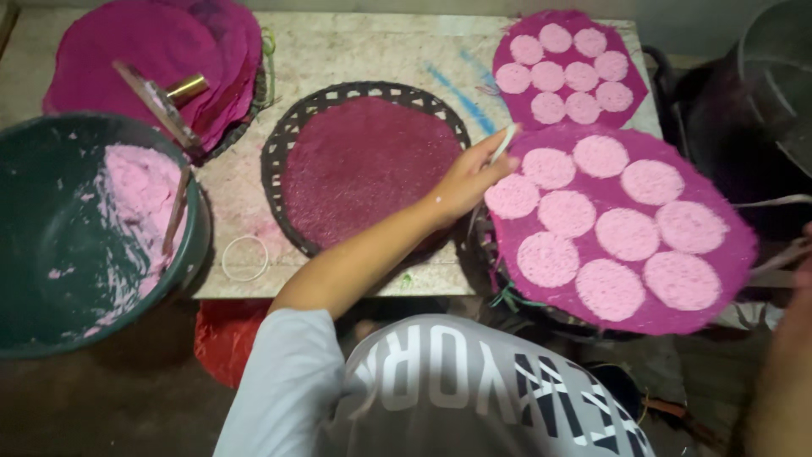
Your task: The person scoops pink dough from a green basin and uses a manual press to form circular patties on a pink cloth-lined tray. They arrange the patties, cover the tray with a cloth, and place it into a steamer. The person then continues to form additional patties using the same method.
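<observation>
My left hand (467, 176) reaches across the table and pinches a thin white stick (505, 142). The stick's tip sits at the near-left edge of a magenta cloth mat (732, 264) that carries several pale pink round discs (627, 234). Left of the hand lies a dark woven round tray (279, 148) lined with a bare dark red cloth (364, 165). My right forearm (787, 372) shows blurred at the right edge; the hand itself is cut off by the frame. A second magenta mat (630, 91) with several pink discs lies further back.
A green basin (51, 245) with pink paste and a stick stands at the left. Magenta cloths (152, 46) are piled at the back left, under a brass-handled tool (186, 87). A white ring (245, 258) lies near the table edge. A dark metal pot (761, 101) stands right.
</observation>
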